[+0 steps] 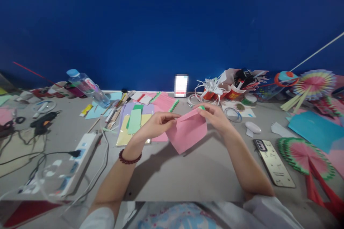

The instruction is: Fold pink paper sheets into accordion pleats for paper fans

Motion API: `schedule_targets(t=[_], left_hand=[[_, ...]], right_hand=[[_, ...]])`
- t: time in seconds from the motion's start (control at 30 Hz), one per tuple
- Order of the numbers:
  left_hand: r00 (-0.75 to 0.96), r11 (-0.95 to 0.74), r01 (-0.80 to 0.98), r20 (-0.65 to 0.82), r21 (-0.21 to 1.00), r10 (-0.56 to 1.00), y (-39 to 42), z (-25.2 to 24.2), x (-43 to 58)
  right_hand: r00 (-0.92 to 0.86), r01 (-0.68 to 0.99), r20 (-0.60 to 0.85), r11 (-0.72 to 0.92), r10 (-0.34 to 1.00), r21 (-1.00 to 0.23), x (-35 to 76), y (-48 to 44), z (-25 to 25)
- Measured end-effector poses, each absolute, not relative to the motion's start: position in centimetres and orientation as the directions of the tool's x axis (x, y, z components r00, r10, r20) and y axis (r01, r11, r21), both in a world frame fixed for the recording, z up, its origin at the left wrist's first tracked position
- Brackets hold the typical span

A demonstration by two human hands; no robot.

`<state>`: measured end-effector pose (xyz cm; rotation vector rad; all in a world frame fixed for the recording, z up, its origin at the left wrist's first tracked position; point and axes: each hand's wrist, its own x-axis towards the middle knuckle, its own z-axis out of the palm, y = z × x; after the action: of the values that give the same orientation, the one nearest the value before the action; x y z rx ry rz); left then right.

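A pink sheet of paper (188,132) is held up above the grey table, tilted, with a narrow fold along its upper edge. My left hand (162,121) pinches the sheet's upper left corner between thumb and fingers. At the upper right edge my right hand (211,113) grips the same sheet, and a small green bit (201,108) shows by its thumb. Just behind lies a pleated pink paper with green edges (163,102). Light green paper strips (134,120) rest on a yellow packet left of the sheet.
On the left are a power strip (77,164) with cables, a glue gun (44,123) and a leaning plastic bottle (88,86). Paper cups (233,92) stand at the back right. A phone (274,162) and a pink-green paper fan (306,157) lie at the right.
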<state>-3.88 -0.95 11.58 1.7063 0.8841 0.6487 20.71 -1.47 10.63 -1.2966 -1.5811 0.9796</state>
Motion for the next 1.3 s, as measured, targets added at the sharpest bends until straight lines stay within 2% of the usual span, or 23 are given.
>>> schedule_targets(t=[0.07, 0.17, 0.37, 0.57, 0.83, 1.0, 1.3], left_hand=[[0.54, -0.147, 0.283, -0.031, 0.948, 0.841, -0.6, 11.3, -4.2], [0.494, -0.134, 0.334, -0.052, 0.933, 0.868, -0.1, 10.8, -4.7], [0.502, -0.137, 0.318, -0.044, 0.938, 0.864, 0.3, 10.5, -4.7], [0.363, -0.118, 0.294, 0.003, 0.949, 0.932, 1.1, 10.1, -5.2], [0.391, -0.082, 0.189, 0.002, 0.978, 0.92, 2.2, 9.1, -5.6], [0.326, -0.069, 0.263, -0.021, 0.962, 0.945, 2.1, 8.8, -5.3], [0.259, 0.026, 0.19, -0.076, 0.981, 0.963, 3.0, 7.9, -5.3]], right_hand=[[-0.16, 0.261, 0.045, 0.087, 0.986, -0.962, 20.8, -1.4, 10.6], [-0.162, 0.2, 0.036, 0.069, 0.986, -0.977, 20.7, -1.6, 10.6], [-0.147, 0.148, -0.094, -0.072, 0.985, -0.986, 20.2, -1.5, 10.6], [-0.048, 0.103, -0.067, -0.062, 0.997, -0.993, 20.1, -0.7, 9.4], [0.013, -0.002, -0.117, -0.117, 0.993, -0.993, 20.1, 0.1, 8.4], [0.107, -0.09, -0.103, -0.094, 0.989, -0.992, 19.5, 0.5, 7.4], [-0.072, -0.13, -0.254, -0.261, 0.965, -0.956, 20.3, 1.5, 6.8]])
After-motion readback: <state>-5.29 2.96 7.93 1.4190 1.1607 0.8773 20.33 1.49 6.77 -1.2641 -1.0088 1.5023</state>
